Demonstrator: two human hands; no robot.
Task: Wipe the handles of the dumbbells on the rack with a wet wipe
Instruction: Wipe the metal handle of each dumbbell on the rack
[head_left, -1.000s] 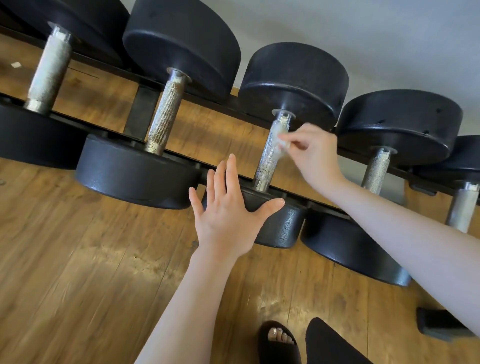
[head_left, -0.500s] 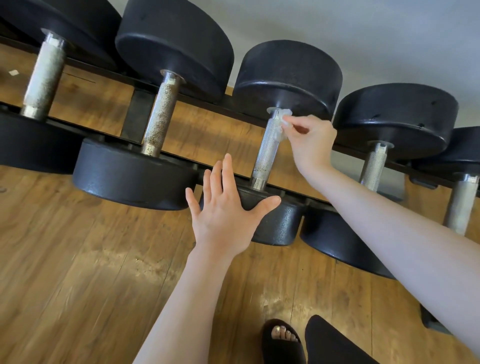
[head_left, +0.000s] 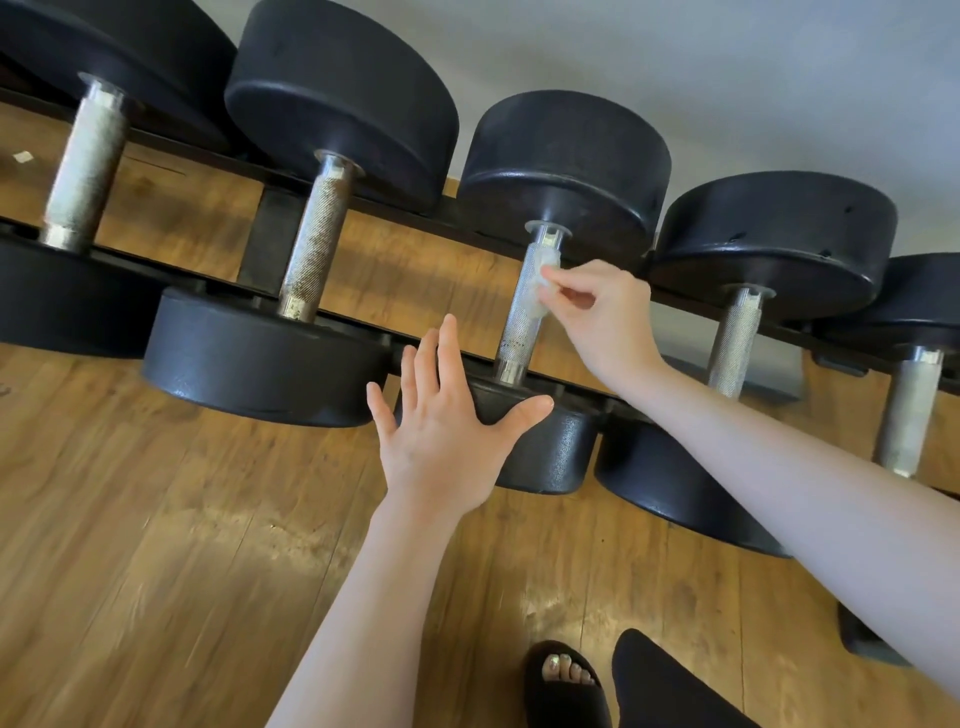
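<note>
Several black dumbbells lie in a row on a low black rack (head_left: 270, 234). My right hand (head_left: 602, 317) pinches a small white wet wipe (head_left: 543, 278) against the upper part of the knurled metal handle (head_left: 524, 322) of the middle dumbbell. My left hand (head_left: 447, 415) is spread flat with straight fingers, its thumb resting on the near black weight (head_left: 550, 447) of that same dumbbell. Two dumbbell handles (head_left: 311, 244) stand to the left and two handles (head_left: 735, 343) to the right.
The rack stands on a wooden plank floor (head_left: 156, 571) against a grey wall (head_left: 675, 78). My foot in a black sandal (head_left: 563, 680) and my dark trouser leg (head_left: 670, 686) are at the bottom, below the rack. A dark rack foot (head_left: 862, 639) sits at the lower right.
My right hand slid the wipe up to the top of the middle handle, then back down a little. My left hand stayed on the near weight.
</note>
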